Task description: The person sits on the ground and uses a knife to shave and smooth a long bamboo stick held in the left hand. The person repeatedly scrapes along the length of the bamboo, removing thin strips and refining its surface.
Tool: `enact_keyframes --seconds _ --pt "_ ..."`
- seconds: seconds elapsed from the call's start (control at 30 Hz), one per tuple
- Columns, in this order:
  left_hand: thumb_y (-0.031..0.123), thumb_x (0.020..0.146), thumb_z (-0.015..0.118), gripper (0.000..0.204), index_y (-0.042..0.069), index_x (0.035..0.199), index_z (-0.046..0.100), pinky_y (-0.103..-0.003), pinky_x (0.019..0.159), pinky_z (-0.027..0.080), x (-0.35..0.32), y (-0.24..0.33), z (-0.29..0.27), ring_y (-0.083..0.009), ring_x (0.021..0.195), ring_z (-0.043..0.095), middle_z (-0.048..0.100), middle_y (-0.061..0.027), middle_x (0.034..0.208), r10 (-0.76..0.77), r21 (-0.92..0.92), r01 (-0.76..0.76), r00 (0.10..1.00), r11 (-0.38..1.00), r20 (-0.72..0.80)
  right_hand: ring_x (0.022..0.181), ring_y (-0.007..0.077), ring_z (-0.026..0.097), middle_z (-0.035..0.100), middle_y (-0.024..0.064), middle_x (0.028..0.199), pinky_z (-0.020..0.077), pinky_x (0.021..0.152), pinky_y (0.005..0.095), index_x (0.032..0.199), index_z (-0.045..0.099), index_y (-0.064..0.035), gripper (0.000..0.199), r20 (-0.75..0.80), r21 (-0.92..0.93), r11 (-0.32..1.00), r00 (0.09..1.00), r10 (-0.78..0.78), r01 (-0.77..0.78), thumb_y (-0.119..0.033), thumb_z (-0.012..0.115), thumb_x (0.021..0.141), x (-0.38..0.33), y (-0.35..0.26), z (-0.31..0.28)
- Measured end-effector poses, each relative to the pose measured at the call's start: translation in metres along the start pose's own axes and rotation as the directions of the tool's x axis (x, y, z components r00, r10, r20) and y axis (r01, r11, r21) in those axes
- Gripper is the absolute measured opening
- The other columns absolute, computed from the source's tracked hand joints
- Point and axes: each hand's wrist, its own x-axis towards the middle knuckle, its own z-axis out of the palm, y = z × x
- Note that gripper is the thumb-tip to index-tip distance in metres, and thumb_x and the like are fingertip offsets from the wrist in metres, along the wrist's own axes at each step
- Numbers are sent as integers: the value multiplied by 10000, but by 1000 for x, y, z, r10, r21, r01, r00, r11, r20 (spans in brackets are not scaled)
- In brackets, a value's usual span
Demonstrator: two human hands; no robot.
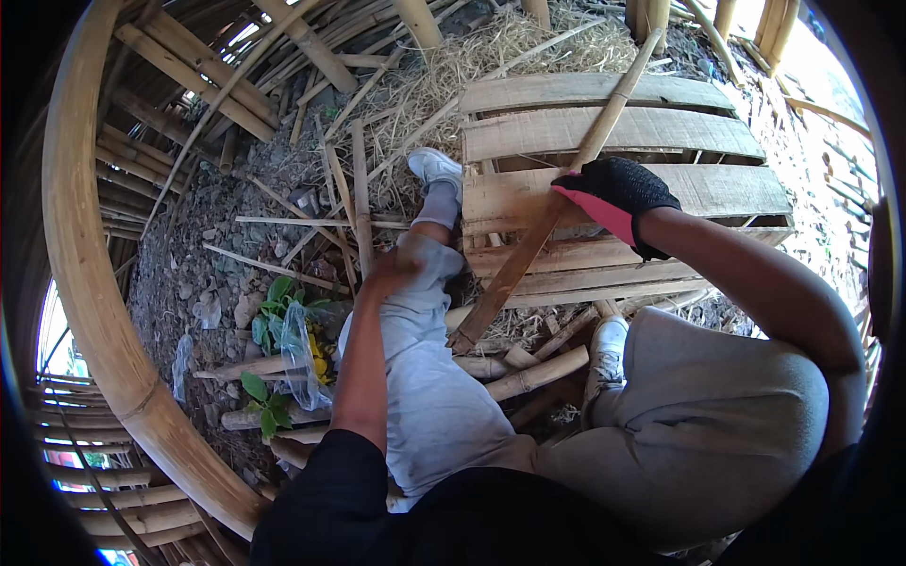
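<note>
My right hand, in a black and pink glove, is closed around a long split bamboo strip. The strip slants across a slatted wooden crate, its far end reaching past the crate's top edge and its near end low by my legs. My bare left hand is over my left knee, and motion smears its fingers, so whether it holds anything cannot be made out. A brownish blur lies over the crate's left side next to the strip; its kind does not show.
Dry straw lies beyond the crate. Bamboo offcuts lie between my feet. To the left are thin strips, a leafy green plant and a clear plastic bag on stony ground. A thick curved bamboo pole borders the left.
</note>
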Motion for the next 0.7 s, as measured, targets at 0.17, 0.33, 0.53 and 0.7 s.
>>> enact_keyframes --seconds 0.17,0.33,0.53,0.7 --pt "335 982 548 373 22 1085 723 -503 947 518 48 37 14 -446 1087 659 698 -266 1101 152 287 -111 981 951 -124 1008 349 695 726 188 1052 528 897 436 1090 753 -93 590 21 -1 998 998 58 -58 -613 528 928 9 6 1" --pt "191 910 594 232 20 900 750 -503 815 567 135 0 -4 -411 914 711 724 -235 954 260 468 -93 916 879 -307 996 351 695 724 192 1049 531 887 437 1075 757 -93 596 13 -11 1000 1000 6 -6 -622 528 927 -1 -12 -2" --pt "169 840 688 204 41 994 726 -510 876 549 139 56 -25 -392 1062 666 670 -224 1131 318 260 -217 831 941 -457 968 346 699 728 189 1020 529 876 430 1065 764 -101 592 31 31 998 998 54 -55 -630 549 911 0 -8 -6" --pt "209 781 710 290 98 1048 691 -502 893 494 84 66 54 -291 1084 611 625 -107 1116 629 656 -448 775 607 -52 902 328 711 739 183 959 531 838 404 1047 771 -81 615 -8 61 998 1000 27 -27 -646 599 877 5 -4 2"
